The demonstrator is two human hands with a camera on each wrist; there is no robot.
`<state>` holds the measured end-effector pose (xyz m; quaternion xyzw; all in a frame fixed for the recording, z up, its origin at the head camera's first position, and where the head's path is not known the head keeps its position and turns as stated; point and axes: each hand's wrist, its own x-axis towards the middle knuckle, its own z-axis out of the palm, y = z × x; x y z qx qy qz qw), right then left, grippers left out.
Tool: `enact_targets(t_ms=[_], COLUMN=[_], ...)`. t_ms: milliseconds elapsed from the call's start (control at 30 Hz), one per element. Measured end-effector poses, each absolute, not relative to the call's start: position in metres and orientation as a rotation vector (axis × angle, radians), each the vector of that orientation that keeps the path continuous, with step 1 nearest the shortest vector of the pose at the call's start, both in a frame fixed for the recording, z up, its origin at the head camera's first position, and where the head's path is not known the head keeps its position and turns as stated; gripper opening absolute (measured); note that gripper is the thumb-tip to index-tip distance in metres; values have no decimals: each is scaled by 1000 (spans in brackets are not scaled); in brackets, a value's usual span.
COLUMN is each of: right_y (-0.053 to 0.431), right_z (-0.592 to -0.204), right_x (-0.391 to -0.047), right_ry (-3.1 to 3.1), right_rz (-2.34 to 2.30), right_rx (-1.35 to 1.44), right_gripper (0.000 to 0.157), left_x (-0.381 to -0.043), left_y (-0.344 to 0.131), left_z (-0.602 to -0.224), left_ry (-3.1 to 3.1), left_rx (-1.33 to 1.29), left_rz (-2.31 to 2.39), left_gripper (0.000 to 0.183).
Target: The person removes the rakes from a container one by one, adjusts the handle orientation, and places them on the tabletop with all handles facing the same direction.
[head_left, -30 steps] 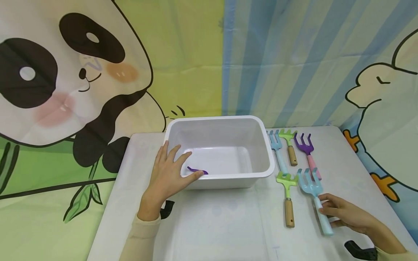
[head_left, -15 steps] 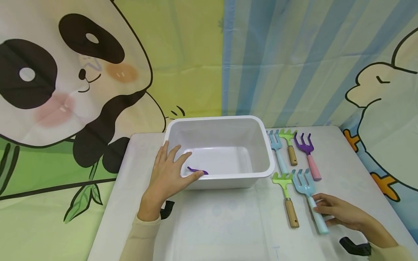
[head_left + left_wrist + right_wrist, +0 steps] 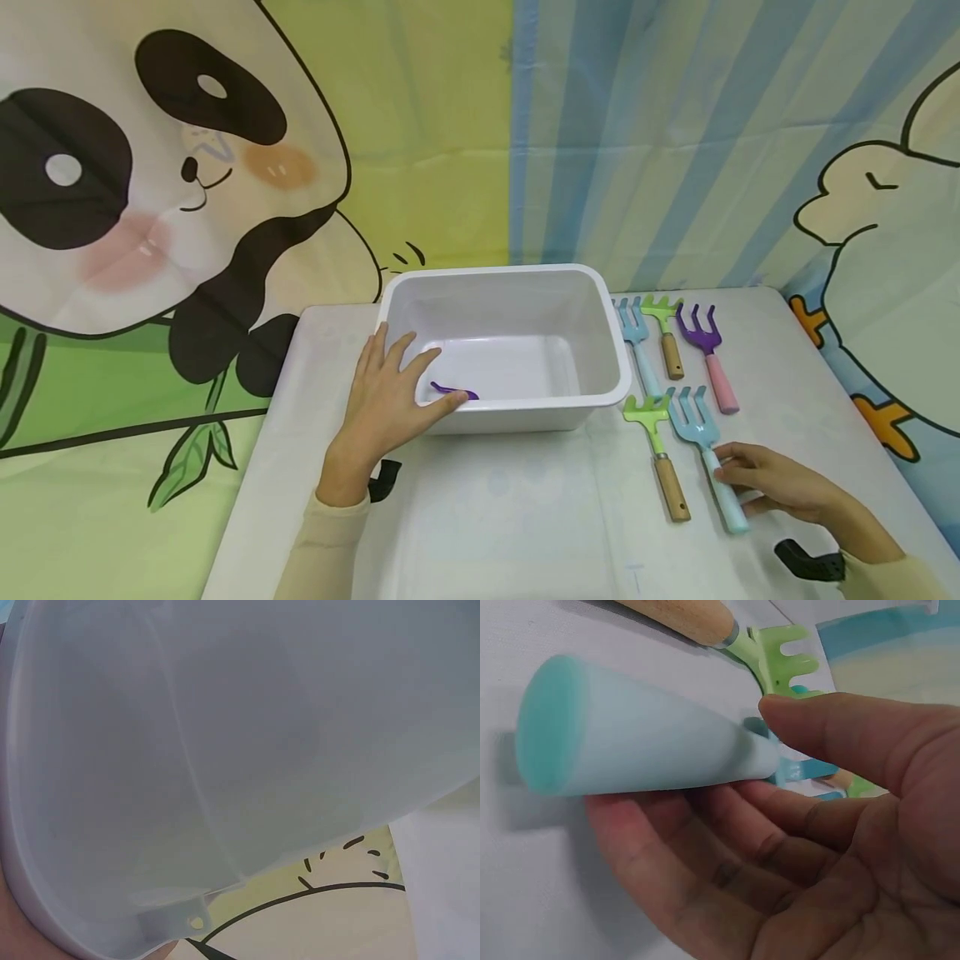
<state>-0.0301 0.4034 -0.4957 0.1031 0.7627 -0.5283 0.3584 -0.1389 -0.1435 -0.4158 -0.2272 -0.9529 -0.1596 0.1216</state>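
My left hand (image 3: 390,396) rests on the near left corner of a white plastic tub (image 3: 592,400), fingers spread over its rim. The tub's outer wall (image 3: 247,750) fills most of the left wrist view. At the table's right, my right hand (image 3: 780,483) touches the handle of a light blue garden hand fork (image 3: 723,492). In the right wrist view the fingers (image 3: 682,877) lie along one side of the blue handle (image 3: 652,735), and the thumb stands apart from it. Just left of it lies a green hand fork (image 3: 670,487) with a wooden handle.
Behind these lie another blue fork (image 3: 642,358), another green fork (image 3: 670,350) and a purple fork with a pink handle (image 3: 720,379). Inside the tub a purple piece (image 3: 457,391) shows, partly hidden by the near rim. A printed cloth (image 3: 450,125) hangs behind the table.
My right hand and the blue fork have shifted left, away from the pink handle. The green fork beside it has turned slightly, its tines going left. My left hand stays put.
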Motion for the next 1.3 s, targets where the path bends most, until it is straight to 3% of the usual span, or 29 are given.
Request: enact_targets(t_ms=[233,533,900,1300], right_y=[404,396,371,329], right_z=[-483,-448,-392,-342], right_x=[-32,-47,-88,-131], right_ry=[2035,2087,2169,2250], right_rz=[-1331,-1363,-1406,-1317], right_rx=[214,49,-294,-381], right_gripper=[46,46,40,40], left_x=[-139,-139,-139,-138], left_y=[-143,-143,-143,-143], left_z=[-415,-416,-416,-416], left_ry=[-2792,-2785,-2789,-2800], left_rx=[-661,-666,-670,-654], left_rz=[-466,-469,-457,-449], left_gripper=[83,82,83,83])
